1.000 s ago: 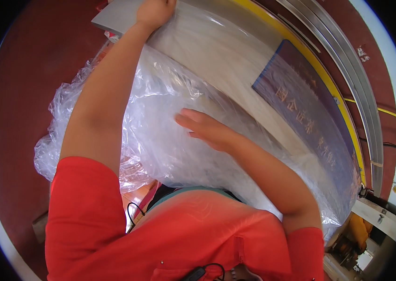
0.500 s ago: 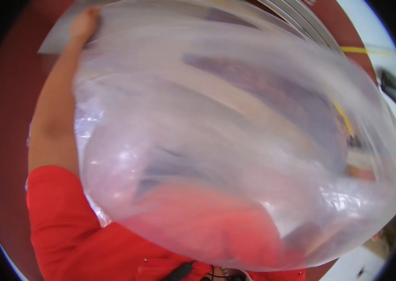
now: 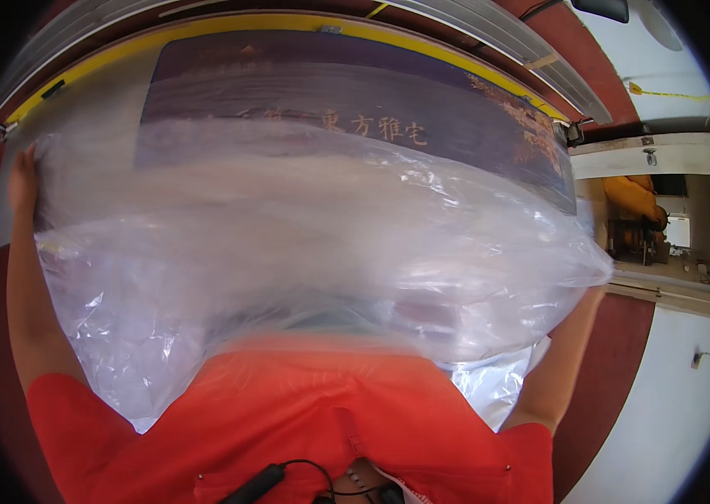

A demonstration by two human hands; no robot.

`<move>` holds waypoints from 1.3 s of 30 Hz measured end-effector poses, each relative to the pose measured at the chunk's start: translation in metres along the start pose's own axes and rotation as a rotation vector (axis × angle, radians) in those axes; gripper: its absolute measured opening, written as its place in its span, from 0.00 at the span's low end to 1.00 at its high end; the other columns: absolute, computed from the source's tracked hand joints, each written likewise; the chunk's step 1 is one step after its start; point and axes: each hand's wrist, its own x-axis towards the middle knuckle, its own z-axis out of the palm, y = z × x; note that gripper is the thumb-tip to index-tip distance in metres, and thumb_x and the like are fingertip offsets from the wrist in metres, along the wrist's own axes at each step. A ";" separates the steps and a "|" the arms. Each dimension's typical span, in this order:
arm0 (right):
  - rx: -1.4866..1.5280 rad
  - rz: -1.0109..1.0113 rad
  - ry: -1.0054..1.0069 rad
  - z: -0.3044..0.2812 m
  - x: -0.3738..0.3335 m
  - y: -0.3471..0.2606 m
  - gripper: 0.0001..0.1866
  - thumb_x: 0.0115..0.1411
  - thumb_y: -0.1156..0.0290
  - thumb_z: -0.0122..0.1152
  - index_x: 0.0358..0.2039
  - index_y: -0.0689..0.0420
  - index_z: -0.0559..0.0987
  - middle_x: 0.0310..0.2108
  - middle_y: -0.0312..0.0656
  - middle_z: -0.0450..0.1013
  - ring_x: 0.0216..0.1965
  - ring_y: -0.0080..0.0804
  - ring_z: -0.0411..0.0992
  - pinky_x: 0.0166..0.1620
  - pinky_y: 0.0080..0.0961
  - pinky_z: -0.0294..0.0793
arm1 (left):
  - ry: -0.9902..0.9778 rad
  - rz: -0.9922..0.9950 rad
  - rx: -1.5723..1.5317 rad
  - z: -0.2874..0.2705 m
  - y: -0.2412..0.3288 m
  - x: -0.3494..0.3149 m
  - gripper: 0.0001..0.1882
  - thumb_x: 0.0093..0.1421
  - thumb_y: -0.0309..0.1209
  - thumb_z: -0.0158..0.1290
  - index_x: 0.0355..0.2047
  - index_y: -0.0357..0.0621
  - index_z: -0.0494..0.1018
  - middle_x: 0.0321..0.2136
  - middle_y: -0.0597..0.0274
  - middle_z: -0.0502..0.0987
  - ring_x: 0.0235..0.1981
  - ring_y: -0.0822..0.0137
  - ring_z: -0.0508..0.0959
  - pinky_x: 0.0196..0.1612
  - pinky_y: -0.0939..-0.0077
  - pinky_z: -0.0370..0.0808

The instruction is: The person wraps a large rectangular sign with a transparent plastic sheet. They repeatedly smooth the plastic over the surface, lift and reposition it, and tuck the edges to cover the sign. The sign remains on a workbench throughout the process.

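I hold a large clear plastic bag (image 3: 304, 252) stretched wide in front of my red shirt. My left hand (image 3: 22, 180) grips its upper left edge, against the corner of a flat grey sheet. My right hand (image 3: 590, 296) reaches up to the bag's bunched right corner, where the film pulls to a point. Its fingers are mostly hidden behind the plastic. Behind the bag lies a long dark blue printed panel (image 3: 355, 88), partly veiled by the film.
A yellow edge strip (image 3: 229, 23) and grey metal rails (image 3: 506, 34) curve along the far side of the panel. At right is a white frame (image 3: 665, 155) with orange machinery (image 3: 636, 202) behind it. The floor is dark red.
The bag was ballooning up over the view. It now hangs lower and is spread sideways between both hands, uncovering the blue panel. My right arm has swung out to the right.
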 end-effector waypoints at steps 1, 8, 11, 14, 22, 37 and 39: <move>-0.076 0.006 0.031 -0.013 0.020 0.005 0.19 0.51 0.63 0.46 0.42 0.60 0.66 0.36 0.47 0.69 0.35 0.43 0.68 0.39 0.34 0.67 | -0.065 -0.059 0.010 -0.005 0.002 0.002 0.18 0.57 0.43 0.36 0.36 0.44 0.66 0.32 0.46 0.69 0.36 0.47 0.67 0.35 0.62 0.64; -0.331 -0.790 0.474 -0.164 0.046 -0.160 0.22 0.52 0.63 0.44 0.47 0.61 0.63 0.47 0.48 0.61 0.51 0.43 0.56 0.52 0.38 0.53 | -0.067 -0.094 -0.018 -0.013 0.012 -0.003 0.15 0.56 0.40 0.38 0.30 0.40 0.66 0.27 0.46 0.69 0.31 0.46 0.68 0.32 0.60 0.64; 0.067 -0.927 -0.021 -0.053 0.009 -0.168 0.21 0.49 0.70 0.44 0.46 0.61 0.64 0.46 0.49 0.61 0.49 0.42 0.57 0.51 0.33 0.54 | -0.075 -0.075 -0.030 -0.020 -0.017 -0.005 0.15 0.56 0.40 0.39 0.29 0.39 0.66 0.26 0.46 0.69 0.31 0.46 0.68 0.31 0.60 0.64; -0.824 -0.586 -0.760 0.016 0.008 -0.119 0.17 0.48 0.70 0.47 0.41 0.58 0.68 0.40 0.49 0.66 0.43 0.40 0.64 0.46 0.30 0.61 | -0.162 -0.106 -0.116 -0.005 -0.015 -0.005 0.15 0.56 0.40 0.40 0.28 0.38 0.65 0.25 0.45 0.68 0.29 0.46 0.68 0.29 0.62 0.63; 0.309 -0.719 -0.353 0.126 0.025 -0.239 0.27 0.55 0.52 0.39 0.51 0.54 0.60 0.53 0.48 0.53 0.55 0.43 0.48 0.55 0.32 0.47 | -0.057 -0.122 -0.064 -0.026 0.017 -0.007 0.15 0.57 0.40 0.40 0.27 0.38 0.65 0.22 0.47 0.66 0.22 0.52 0.66 0.27 0.67 0.63; 0.403 -0.830 0.075 0.105 0.008 -0.290 0.11 0.51 0.63 0.52 0.30 0.57 0.74 0.30 0.41 0.72 0.38 0.35 0.68 0.48 0.34 0.57 | -0.460 -0.438 -1.315 -0.081 -0.083 -0.029 0.21 0.59 0.40 0.36 0.47 0.37 0.60 0.46 0.61 0.63 0.49 0.67 0.60 0.52 0.74 0.53; 0.596 -0.573 -0.181 0.120 0.027 -0.284 0.10 0.48 0.64 0.55 0.28 0.56 0.74 0.29 0.40 0.71 0.36 0.36 0.68 0.44 0.30 0.60 | -0.550 -0.508 -1.552 -0.120 -0.076 -0.048 0.23 0.58 0.42 0.37 0.48 0.38 0.59 0.47 0.61 0.62 0.50 0.68 0.59 0.53 0.72 0.53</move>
